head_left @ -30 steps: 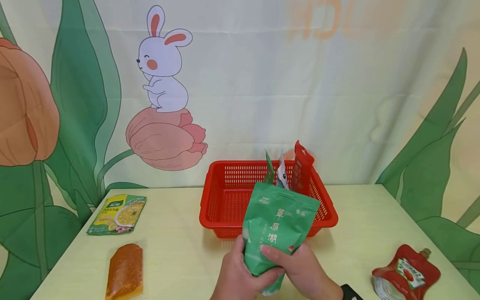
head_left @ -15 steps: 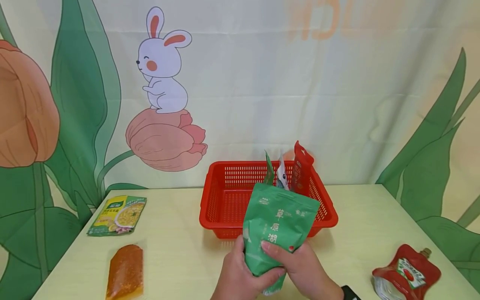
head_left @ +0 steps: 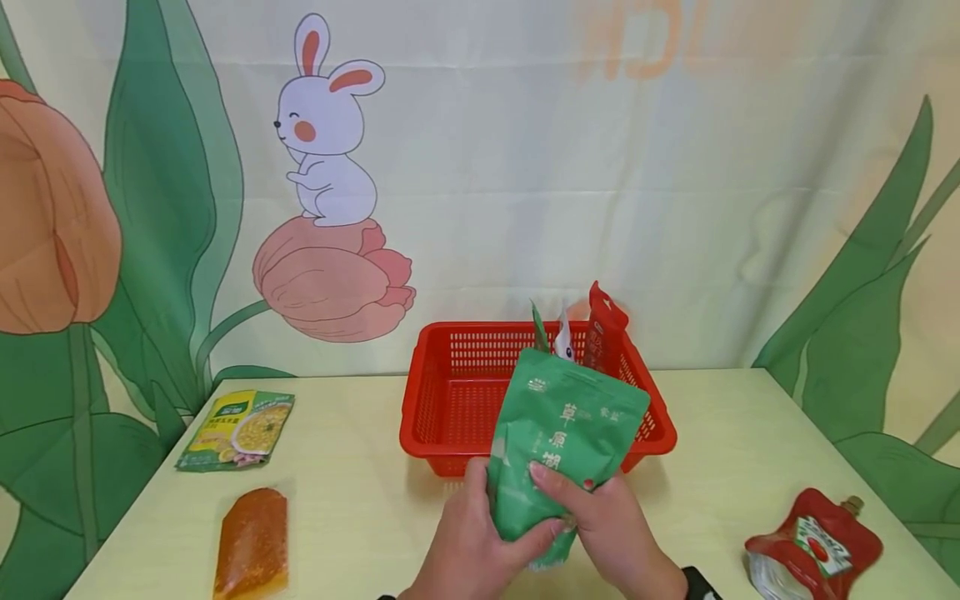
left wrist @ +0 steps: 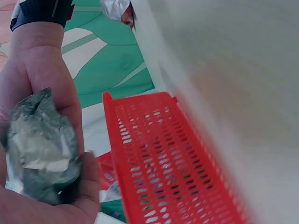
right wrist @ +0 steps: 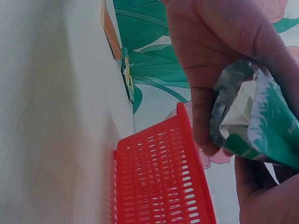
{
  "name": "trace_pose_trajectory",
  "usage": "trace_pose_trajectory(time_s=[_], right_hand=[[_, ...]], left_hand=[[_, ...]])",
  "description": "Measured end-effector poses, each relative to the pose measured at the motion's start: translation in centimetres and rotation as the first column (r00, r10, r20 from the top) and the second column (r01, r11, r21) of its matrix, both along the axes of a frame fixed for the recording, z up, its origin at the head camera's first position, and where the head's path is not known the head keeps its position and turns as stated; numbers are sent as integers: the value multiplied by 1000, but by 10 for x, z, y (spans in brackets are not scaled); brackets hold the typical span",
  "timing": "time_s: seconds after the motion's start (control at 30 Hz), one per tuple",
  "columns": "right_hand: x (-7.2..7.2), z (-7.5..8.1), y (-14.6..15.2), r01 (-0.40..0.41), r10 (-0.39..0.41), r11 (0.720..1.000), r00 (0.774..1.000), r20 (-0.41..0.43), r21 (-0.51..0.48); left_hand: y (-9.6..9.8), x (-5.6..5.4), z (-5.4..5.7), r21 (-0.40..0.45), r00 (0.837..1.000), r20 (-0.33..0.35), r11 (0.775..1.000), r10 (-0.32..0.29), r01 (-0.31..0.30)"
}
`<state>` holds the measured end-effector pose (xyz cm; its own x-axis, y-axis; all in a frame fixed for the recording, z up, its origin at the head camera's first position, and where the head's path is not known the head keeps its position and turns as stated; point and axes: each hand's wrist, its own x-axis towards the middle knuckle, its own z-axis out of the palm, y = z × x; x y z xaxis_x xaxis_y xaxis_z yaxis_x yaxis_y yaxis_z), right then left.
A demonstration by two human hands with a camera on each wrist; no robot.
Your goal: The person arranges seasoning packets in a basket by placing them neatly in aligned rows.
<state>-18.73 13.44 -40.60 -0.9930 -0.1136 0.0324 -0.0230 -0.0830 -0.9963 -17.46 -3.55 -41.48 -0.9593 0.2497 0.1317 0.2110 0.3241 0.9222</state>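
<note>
While the left hand [head_left: 480, 537] and the right hand [head_left: 611, 529] grip the green bag [head_left: 566, 425] low on its sides, it tilts in front of the red basket [head_left: 453, 461]. It looks soft and maybe a bit heavy, so two hands down low should hold it best. Farther out lie a brown packet [head_left: 252, 537], a soup packet [head_left: 238, 429] and a red pouch [head_left: 817, 546].

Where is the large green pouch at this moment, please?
In the head view, the green pouch is just right of centre, held between the left hand and the right hand, hiding part of the red basket behind it.
</note>
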Motion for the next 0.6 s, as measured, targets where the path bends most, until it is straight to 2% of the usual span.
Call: trace_pose_trajectory(time_s=[0.13, 0.23, 0.3, 0.37, 0.43, 0.47, 0.53, 0.6], right_hand=[[-2, 3, 0, 80, -79, 996, 997, -24, 41], [-5, 4, 0, 140, -137, 988, 990, -43, 58], [-8, 3, 0, 155, -152, 987, 987, -60, 52], [-11, 2, 0, 159, -156, 987, 985, -79, 30], [-13, 1, -1, 169, -168, 986, 980, -107, 7], [-14, 0, -2, 176, -176, 984, 977, -123, -8], [-14, -1, -5, 199, -199, 980, 967, -158, -17], [-14, -1, -7, 225, -223, 974, 955, -194, -10]], left_hand=[[-5, -1, 5, -81, 996, -87, 996, 19, -26], [-7, 0, 12, -168, 985, -160, 982, 63, -91], [-6, 1, 17, -249, 969, -229, 956, 95, -153], [-6, 2, 22, -329, 935, -334, 916, 116, -231], [-4, 2, 25, -373, 873, -474, 870, 118, -321], [-3, 2, 27, -379, 831, -546, 851, 110, -362], [0, 1, 30, -362, 727, -680, 822, 90, -440], [5, 0, 33, -338, 631, -774, 801, 63, -494]])
